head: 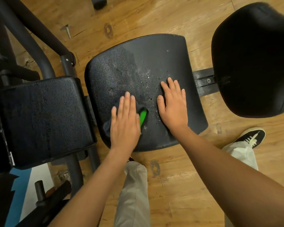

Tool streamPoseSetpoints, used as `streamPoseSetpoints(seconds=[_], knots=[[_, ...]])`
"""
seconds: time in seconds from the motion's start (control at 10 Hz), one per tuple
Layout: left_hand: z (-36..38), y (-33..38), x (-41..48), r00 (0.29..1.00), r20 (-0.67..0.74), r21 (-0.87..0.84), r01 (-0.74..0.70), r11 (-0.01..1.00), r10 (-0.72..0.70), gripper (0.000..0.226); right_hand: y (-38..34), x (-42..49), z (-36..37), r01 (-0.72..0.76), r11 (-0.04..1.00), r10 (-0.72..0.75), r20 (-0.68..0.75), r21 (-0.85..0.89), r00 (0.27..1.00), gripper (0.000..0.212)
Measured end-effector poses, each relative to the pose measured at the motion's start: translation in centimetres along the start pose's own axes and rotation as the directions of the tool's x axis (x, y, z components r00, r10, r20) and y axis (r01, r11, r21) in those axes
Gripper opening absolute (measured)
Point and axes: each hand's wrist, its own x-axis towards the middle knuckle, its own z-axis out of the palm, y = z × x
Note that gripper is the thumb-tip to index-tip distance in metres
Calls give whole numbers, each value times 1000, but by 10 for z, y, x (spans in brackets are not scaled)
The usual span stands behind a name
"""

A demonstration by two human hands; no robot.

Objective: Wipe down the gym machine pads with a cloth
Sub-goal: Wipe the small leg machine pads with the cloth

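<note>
Pressing cloth [142, 117] under flat left hand [125, 123] | right hand [172, 106] flat on seemingly wet pad [138, 63]

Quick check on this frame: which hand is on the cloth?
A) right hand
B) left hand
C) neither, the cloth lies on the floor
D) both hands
B: the left hand presses flat on the dark cloth on the middle pad, while the right hand rests flat on the bare pad beside it.
</note>
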Motion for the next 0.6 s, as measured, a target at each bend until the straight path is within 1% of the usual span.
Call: streamPoseSetpoints(seconds=[0.2, 0.3, 0.4, 0.5, 0.6], knots=[[-35, -14, 130, 992, -98, -93, 73, 993, -82, 61, 1, 0, 1, 2, 1000, -2, 0, 2, 1000, 48], [-46, -13, 170, 990, -113, -100, 69, 993, -80, 62, 1, 1, 0, 3, 1000, -3, 1, -2, 1000, 48], [-42, -17, 165, 992, -118, -62, 29, 998, -36, 62, 1, 1, -1, 1, 1000, -1, 4, 2, 1000, 48], [-31, -17, 121, 994, -106, -68, -9, 998, 1, 62, 1, 1, 0, 4, 1000, -4, 5, 2, 1000, 48], [-12, -4, 41, 998, -67, -48, -19, 999, 16, 63, 2, 1, 1, 1, 1000, -1, 2, 0, 1000, 49]])
